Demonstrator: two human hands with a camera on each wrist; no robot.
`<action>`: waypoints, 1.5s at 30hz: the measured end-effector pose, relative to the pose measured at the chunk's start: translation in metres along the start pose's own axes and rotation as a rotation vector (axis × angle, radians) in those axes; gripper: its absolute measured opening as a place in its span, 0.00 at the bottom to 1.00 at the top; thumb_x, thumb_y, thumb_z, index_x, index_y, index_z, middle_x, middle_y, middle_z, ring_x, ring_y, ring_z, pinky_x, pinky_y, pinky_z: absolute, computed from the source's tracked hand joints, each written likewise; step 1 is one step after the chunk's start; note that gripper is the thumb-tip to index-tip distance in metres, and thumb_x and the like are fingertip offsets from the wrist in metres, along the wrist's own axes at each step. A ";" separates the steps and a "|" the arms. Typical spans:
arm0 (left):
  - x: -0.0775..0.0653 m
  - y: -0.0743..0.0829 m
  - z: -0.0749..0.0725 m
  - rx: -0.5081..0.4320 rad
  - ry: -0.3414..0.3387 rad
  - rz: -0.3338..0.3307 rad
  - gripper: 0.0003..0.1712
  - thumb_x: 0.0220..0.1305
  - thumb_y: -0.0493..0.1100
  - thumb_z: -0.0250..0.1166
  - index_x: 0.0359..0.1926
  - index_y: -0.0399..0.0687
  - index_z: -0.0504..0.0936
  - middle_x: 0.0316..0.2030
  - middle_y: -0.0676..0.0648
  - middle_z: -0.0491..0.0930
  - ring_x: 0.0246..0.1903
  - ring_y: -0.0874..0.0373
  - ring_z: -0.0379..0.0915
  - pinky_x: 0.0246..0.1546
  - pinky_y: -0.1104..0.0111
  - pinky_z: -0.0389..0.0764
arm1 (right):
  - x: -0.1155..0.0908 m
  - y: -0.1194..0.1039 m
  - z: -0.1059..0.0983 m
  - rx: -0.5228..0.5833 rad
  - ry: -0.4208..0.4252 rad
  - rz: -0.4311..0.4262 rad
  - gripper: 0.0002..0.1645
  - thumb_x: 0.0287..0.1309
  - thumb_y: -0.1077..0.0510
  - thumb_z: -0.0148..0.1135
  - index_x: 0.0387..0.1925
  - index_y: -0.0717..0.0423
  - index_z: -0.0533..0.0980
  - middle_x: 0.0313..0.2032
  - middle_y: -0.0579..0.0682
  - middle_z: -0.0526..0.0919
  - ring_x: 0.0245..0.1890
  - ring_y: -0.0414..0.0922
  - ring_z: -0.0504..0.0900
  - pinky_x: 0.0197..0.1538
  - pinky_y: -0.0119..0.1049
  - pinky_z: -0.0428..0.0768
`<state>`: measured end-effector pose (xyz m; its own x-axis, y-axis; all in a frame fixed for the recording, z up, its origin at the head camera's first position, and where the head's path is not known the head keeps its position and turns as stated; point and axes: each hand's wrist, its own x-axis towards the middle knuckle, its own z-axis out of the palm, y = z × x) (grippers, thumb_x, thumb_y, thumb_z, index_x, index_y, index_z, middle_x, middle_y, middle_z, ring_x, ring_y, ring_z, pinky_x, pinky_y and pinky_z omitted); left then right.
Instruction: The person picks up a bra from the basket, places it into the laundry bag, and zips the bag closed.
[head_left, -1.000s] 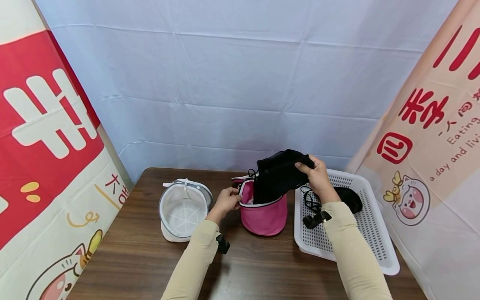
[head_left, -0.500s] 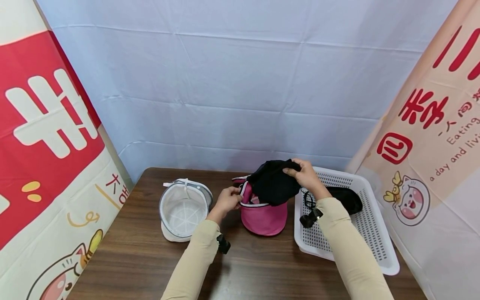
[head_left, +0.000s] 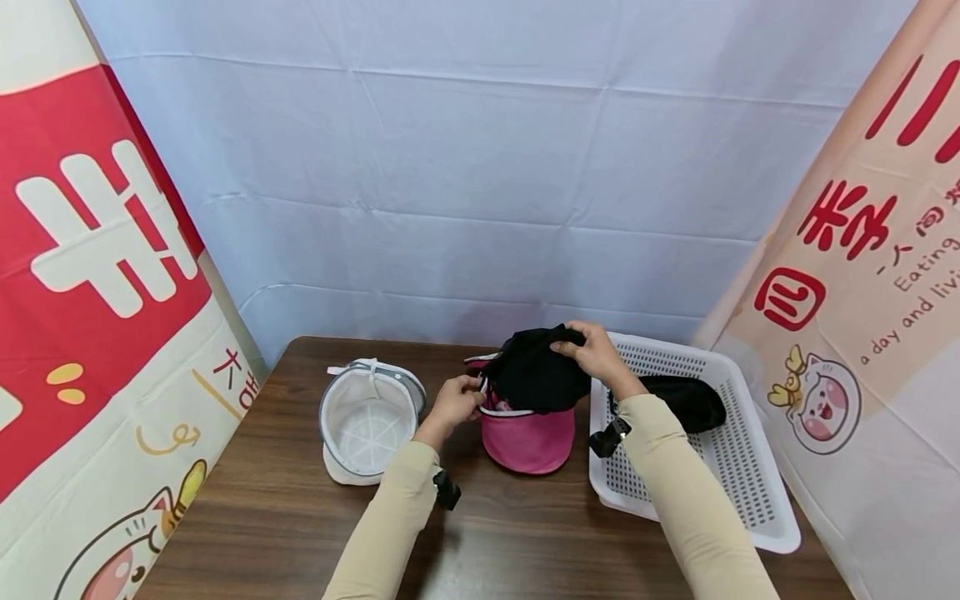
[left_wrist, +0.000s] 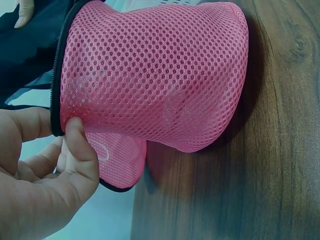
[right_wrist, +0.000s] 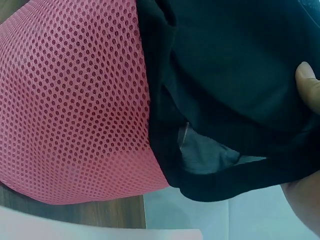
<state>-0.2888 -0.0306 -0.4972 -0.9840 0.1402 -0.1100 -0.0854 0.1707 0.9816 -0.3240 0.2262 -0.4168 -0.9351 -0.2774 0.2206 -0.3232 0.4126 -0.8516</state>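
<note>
A pink mesh laundry bag [head_left: 528,443] stands upright on the table, its zipped lid [left_wrist: 120,167] turned back. My left hand [head_left: 453,404] pinches the bag's dark zip rim between thumb and fingers, at its left side. Across the bag's mouth lies a piece of soft black cloth [head_left: 536,371], bunched and partly hanging over the near rim. The right hand [head_left: 596,354] pinches this cloth by its upper right edge. In the right wrist view the black cloth [right_wrist: 240,65] has a fold with a paler patch inside. What lies deeper in the bag is mostly hidden.
To the left stands a white mesh laundry bag [head_left: 369,433] with its mouth facing up. A white perforated basket [head_left: 757,500] at the right holds a black item [head_left: 686,402], partly behind the right forearm. A pale cloth backdrop [head_left: 480,208] rises behind the wooden table [head_left: 525,542].
My right hand has moved down and left with the black cloth, which now drapes lower over the pink bag's mouth. The left hand keeps its place at the rim.
</note>
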 end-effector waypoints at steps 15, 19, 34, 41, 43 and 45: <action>-0.001 0.002 -0.001 0.009 -0.010 0.002 0.15 0.61 0.30 0.56 0.49 0.30 0.73 0.28 0.45 0.72 0.21 0.57 0.72 0.25 0.66 0.77 | 0.007 -0.025 0.015 0.011 0.068 -0.079 0.06 0.52 0.67 0.66 0.33 0.65 0.79 0.35 0.56 0.81 0.34 0.44 0.76 0.36 0.34 0.74; -0.002 0.003 -0.002 0.025 -0.011 0.008 0.10 0.62 0.30 0.55 0.45 0.32 0.74 0.29 0.43 0.73 0.22 0.56 0.72 0.26 0.66 0.77 | 0.006 -0.038 0.018 0.018 0.072 -0.109 0.04 0.51 0.70 0.64 0.31 0.67 0.78 0.34 0.61 0.80 0.33 0.46 0.74 0.35 0.32 0.72; -0.003 -0.004 -0.001 -0.073 0.011 0.010 0.13 0.59 0.27 0.52 0.46 0.26 0.72 0.30 0.43 0.72 0.18 0.59 0.68 0.21 0.70 0.74 | 0.005 0.010 0.020 0.002 0.002 -0.038 0.09 0.52 0.63 0.66 0.36 0.62 0.76 0.34 0.55 0.77 0.34 0.47 0.72 0.38 0.39 0.71; -0.003 -0.001 -0.001 -0.074 0.024 -0.011 0.17 0.60 0.30 0.53 0.51 0.28 0.72 0.29 0.43 0.74 0.18 0.59 0.68 0.22 0.71 0.75 | 0.003 0.015 0.017 -0.066 -0.078 0.039 0.14 0.58 0.61 0.62 0.44 0.66 0.76 0.42 0.59 0.78 0.44 0.52 0.74 0.47 0.46 0.71; -0.003 -0.001 -0.002 -0.071 0.026 -0.007 0.17 0.60 0.29 0.53 0.50 0.28 0.72 0.28 0.44 0.75 0.18 0.59 0.68 0.22 0.71 0.75 | 0.002 0.017 0.015 -0.087 -0.099 0.039 0.14 0.59 0.61 0.60 0.45 0.66 0.76 0.43 0.59 0.79 0.45 0.52 0.74 0.49 0.46 0.71; -0.003 -0.003 -0.002 -0.071 0.028 -0.005 0.17 0.59 0.29 0.53 0.50 0.28 0.72 0.27 0.44 0.75 0.18 0.59 0.69 0.21 0.71 0.74 | 0.002 0.020 0.015 -0.104 -0.119 0.027 0.13 0.60 0.62 0.59 0.44 0.67 0.76 0.41 0.59 0.79 0.43 0.52 0.75 0.48 0.46 0.71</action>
<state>-0.2856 -0.0333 -0.4990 -0.9874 0.1124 -0.1117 -0.1004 0.1011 0.9898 -0.3298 0.2214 -0.4404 -0.9218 -0.3634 0.1350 -0.3173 0.5072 -0.8013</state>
